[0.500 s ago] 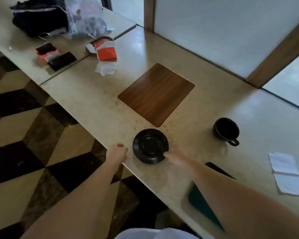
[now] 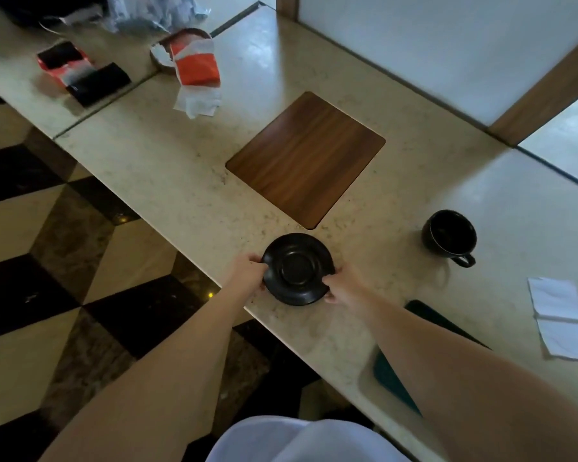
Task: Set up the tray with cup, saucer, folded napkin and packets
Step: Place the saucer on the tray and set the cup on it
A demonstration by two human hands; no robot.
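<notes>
A black saucer (image 2: 297, 268) sits near the front edge of the beige counter. My left hand (image 2: 247, 271) grips its left rim and my right hand (image 2: 342, 283) grips its right rim. Just beyond it lies the flat brown wooden tray (image 2: 306, 158), with nothing on it. A black cup (image 2: 449, 235) stands to the right, handle toward me. White folded napkins (image 2: 559, 315) lie at the far right. Orange and white packets (image 2: 196, 66) lie at the back left, with a red and black pack (image 2: 70, 70) further left.
The counter's front edge (image 2: 167, 238) drops to a checkered floor on the left. A dark teal flat object (image 2: 394, 381) lies under my right forearm. A dark bag and a crumpled plastic bag (image 2: 147, 15) sit at the back left. A wall (image 2: 414, 45) closes the far side.
Both hands have closed in on the saucer and taken hold of its rims; before, the left hand was at the counter edge and the right was just touching the saucer.
</notes>
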